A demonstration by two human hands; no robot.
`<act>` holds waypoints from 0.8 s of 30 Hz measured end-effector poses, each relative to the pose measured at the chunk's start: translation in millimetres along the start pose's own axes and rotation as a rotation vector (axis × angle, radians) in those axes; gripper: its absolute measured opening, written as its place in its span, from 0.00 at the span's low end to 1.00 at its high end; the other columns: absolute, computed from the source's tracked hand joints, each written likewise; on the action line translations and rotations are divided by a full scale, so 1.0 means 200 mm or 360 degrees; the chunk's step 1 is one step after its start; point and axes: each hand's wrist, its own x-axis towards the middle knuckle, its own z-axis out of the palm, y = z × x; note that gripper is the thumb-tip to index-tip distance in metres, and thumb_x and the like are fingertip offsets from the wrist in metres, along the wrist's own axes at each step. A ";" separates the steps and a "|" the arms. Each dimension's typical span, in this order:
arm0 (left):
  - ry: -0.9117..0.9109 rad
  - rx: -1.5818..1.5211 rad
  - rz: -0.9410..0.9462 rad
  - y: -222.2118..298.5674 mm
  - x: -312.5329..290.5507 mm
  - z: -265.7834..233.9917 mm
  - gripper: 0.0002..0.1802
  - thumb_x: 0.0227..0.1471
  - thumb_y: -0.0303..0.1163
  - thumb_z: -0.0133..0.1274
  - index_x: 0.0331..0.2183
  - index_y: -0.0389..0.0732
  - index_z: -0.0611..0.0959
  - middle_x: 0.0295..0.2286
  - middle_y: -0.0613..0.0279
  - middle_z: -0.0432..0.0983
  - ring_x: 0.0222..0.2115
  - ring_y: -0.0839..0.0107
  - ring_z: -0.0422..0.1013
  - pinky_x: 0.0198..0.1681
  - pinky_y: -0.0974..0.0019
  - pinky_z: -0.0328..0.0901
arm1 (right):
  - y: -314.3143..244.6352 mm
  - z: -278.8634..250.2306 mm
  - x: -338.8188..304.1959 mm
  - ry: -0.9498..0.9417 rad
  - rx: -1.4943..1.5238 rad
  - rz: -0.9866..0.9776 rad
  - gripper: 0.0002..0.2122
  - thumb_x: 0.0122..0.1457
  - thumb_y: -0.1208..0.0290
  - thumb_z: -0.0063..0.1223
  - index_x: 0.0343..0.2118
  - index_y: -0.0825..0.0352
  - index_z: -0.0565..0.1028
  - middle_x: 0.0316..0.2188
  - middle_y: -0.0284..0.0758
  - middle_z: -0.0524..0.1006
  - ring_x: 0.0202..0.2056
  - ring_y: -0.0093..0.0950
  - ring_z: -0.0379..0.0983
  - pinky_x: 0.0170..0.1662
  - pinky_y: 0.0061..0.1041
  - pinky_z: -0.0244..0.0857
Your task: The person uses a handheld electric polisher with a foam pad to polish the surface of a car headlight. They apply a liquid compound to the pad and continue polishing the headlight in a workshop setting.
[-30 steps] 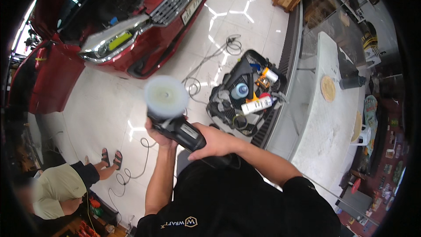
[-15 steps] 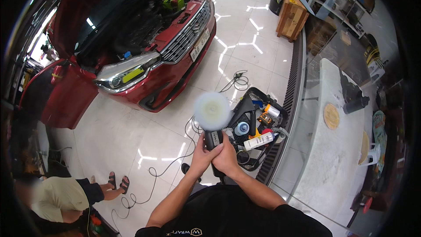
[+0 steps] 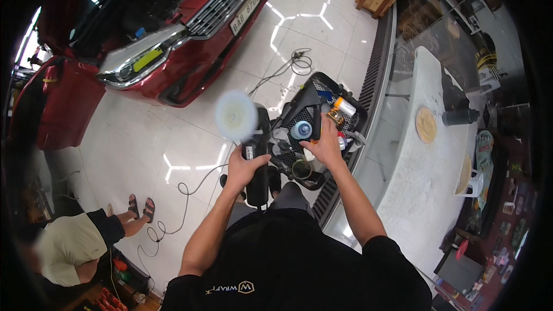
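My left hand is closed around the black body of a polisher with a round, pale foam pad at its far end. My right hand is over a black mesh-bottomed tray, thumb and fingers spread apart. Under and beside that hand lies a white bottle, mostly hidden. Close to the thumb stands a bottle with a blue top. Past my fingertips are an orange-and-white bottle and a small orange-and-black item.
Ahead on the left stands a red car, hood raised. A cable trails over the tiled floor, and another coiled cable lies beyond the tray. A white table runs along the right. Another person is at lower left.
My right hand has left the polisher and moved right, over the tray. The left hand keeps the polisher, now further left. The view has tilted down, bringing my legs in.
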 end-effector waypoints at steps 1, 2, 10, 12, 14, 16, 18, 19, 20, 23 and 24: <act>0.0060 0.0124 0.0139 -0.07 0.05 0.01 0.37 0.40 0.40 0.74 0.47 0.26 0.79 0.38 0.50 0.83 0.36 0.62 0.79 0.44 0.61 0.73 | 0.07 0.06 0.02 -0.0032 0.0095 -0.0045 0.51 0.44 0.63 0.78 0.68 0.71 0.55 0.63 0.53 0.64 0.64 0.50 0.61 0.66 0.41 0.58; 0.0041 0.0198 0.0178 -0.07 0.09 0.05 0.37 0.39 0.41 0.74 0.46 0.26 0.80 0.37 0.49 0.83 0.36 0.62 0.79 0.43 0.61 0.73 | 0.15 0.12 0.04 -0.0051 0.0182 -0.0080 0.50 0.44 0.65 0.78 0.68 0.70 0.56 0.64 0.52 0.64 0.65 0.47 0.62 0.66 0.40 0.58; -0.0055 0.0508 0.0278 -0.09 0.36 0.32 0.36 0.33 0.49 0.72 0.37 0.27 0.84 0.33 0.43 0.79 0.34 0.52 0.78 0.41 0.56 0.71 | 0.29 0.43 0.02 0.0094 0.0725 0.0081 0.35 0.46 0.70 0.73 0.59 0.66 0.68 0.51 0.48 0.77 0.55 0.47 0.75 0.58 0.36 0.67; -0.0113 0.0491 0.0290 -0.09 0.43 0.38 0.36 0.32 0.49 0.72 0.37 0.28 0.84 0.33 0.43 0.78 0.34 0.52 0.77 0.41 0.55 0.71 | 0.30 0.42 -0.01 0.0137 0.0601 0.0146 0.35 0.46 0.69 0.71 0.58 0.66 0.68 0.49 0.49 0.78 0.52 0.47 0.76 0.56 0.36 0.68; -0.0045 0.0708 0.0389 -0.12 0.52 0.37 0.38 0.31 0.51 0.72 0.38 0.27 0.85 0.35 0.39 0.79 0.36 0.47 0.78 0.44 0.53 0.71 | 0.24 0.42 -0.08 0.0120 0.0610 0.0223 0.33 0.45 0.68 0.69 0.57 0.66 0.70 0.46 0.50 0.79 0.49 0.48 0.77 0.53 0.38 0.70; -0.0007 0.0902 0.0432 -0.09 0.57 0.41 0.38 0.31 0.51 0.71 0.38 0.28 0.85 0.36 0.37 0.79 0.38 0.45 0.78 0.45 0.52 0.72 | 0.24 0.39 -0.20 0.0067 0.0574 0.0215 0.32 0.46 0.68 0.69 0.56 0.66 0.70 0.45 0.51 0.79 0.48 0.49 0.77 0.52 0.38 0.70; -0.0153 0.0764 0.0420 -0.21 0.68 0.39 0.39 0.31 0.51 0.71 0.39 0.28 0.85 0.39 0.35 0.79 0.40 0.44 0.78 0.47 0.51 0.72 | 0.16 0.43 -0.29 0.0153 0.0505 0.0131 0.32 0.46 0.68 0.69 0.56 0.66 0.71 0.44 0.52 0.79 0.46 0.50 0.78 0.51 0.39 0.71; 0.0033 0.0951 0.0508 -0.21 0.67 0.49 0.39 0.31 0.50 0.71 0.41 0.28 0.85 0.41 0.34 0.78 0.43 0.44 0.77 0.49 0.52 0.71 | 0.18 0.41 -0.31 0.0146 0.0663 0.0218 0.32 0.46 0.69 0.68 0.57 0.67 0.70 0.44 0.52 0.79 0.46 0.50 0.78 0.50 0.39 0.71; -0.0252 0.0812 0.0401 -0.11 0.66 0.56 0.44 0.30 0.50 0.72 0.46 0.26 0.83 0.45 0.34 0.78 0.48 0.44 0.75 0.55 0.53 0.69 | 0.22 0.38 -0.34 0.0144 0.0806 0.0323 0.32 0.47 0.69 0.68 0.57 0.67 0.70 0.44 0.52 0.78 0.46 0.50 0.78 0.50 0.40 0.70; -0.0165 0.0939 0.0329 -0.18 0.72 0.71 0.47 0.32 0.48 0.70 0.51 0.25 0.80 0.50 0.34 0.71 0.49 0.40 0.73 0.56 0.54 0.69 | 0.25 0.39 -0.40 0.0226 0.0537 0.0287 0.32 0.47 0.72 0.66 0.58 0.66 0.70 0.43 0.47 0.79 0.45 0.43 0.78 0.51 0.36 0.70; -0.0157 0.0912 0.0332 -0.23 0.74 0.72 0.47 0.33 0.48 0.70 0.50 0.24 0.79 0.50 0.32 0.70 0.50 0.40 0.73 0.56 0.53 0.69 | 0.25 0.40 -0.43 0.0226 0.0540 0.0284 0.32 0.47 0.72 0.67 0.58 0.68 0.69 0.44 0.50 0.79 0.46 0.47 0.78 0.51 0.38 0.70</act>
